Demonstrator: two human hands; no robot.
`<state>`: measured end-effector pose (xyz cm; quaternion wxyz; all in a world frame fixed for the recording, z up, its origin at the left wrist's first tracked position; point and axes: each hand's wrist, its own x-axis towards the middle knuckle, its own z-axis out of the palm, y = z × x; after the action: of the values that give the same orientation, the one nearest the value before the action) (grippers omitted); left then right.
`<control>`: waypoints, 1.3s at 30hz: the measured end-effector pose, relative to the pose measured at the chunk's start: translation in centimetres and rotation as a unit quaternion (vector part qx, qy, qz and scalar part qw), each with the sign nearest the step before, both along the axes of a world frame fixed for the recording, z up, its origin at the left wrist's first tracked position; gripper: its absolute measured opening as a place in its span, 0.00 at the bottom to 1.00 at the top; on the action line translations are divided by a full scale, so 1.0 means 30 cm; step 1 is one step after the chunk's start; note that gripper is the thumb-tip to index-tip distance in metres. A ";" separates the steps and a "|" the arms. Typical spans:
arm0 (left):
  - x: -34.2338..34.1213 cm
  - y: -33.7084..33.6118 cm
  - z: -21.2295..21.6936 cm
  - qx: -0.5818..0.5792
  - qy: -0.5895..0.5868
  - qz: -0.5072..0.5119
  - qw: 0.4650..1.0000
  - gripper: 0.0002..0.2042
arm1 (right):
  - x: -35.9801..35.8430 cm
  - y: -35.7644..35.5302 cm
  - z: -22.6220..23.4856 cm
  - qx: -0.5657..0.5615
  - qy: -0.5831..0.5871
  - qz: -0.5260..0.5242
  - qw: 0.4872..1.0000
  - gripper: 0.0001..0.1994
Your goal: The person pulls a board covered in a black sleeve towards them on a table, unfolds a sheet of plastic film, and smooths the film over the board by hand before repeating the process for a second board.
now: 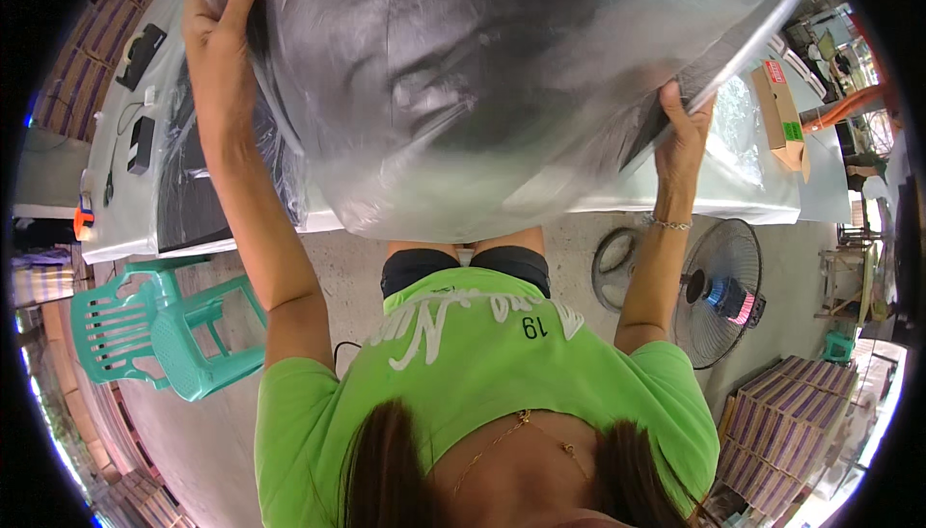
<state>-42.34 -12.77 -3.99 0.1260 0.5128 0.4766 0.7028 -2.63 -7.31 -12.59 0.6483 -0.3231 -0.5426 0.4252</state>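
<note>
A large clear plastic bag (463,94), with a dark grey panel-like thing showing through it, hangs before me above the table's front edge. My left hand (220,27) grips its upper left side, with the thumb pointing up along the edge. On the right side, my right hand (685,128) pinches the bag near a dark edge, thumb on the near face. The bag's lower end sags loose and bulges toward me. What the dark thing is exactly, and the fingers behind the plastic, I cannot make out.
Under the bag stretches a white table (125,229) with another plastic-wrapped dark panel (188,190), a black box (141,145) and a tape roll (83,219). A cardboard box (779,113) lies at right. A green chair (174,330) and a fan (716,294) stand on either side.
</note>
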 end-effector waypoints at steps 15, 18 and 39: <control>-0.049 -0.172 0.054 0.121 -0.019 0.031 0.992 0.20 | 0.011 -0.029 0.151 0.158 0.173 0.022 0.972 0.23; 0.002 -0.125 -0.013 0.097 0.073 0.069 0.990 0.22 | -0.017 -0.048 0.175 0.186 0.104 -0.042 0.976 0.23; 0.113 -0.239 -0.306 0.027 -0.037 0.002 0.999 0.18 | 0.113 0.022 -0.291 -0.033 0.085 -0.098 0.991 0.25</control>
<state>-38.96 -19.93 -13.18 0.1285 0.4888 0.4534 0.7342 0.76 -6.65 -21.32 0.7200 -0.3587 -0.4364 0.4030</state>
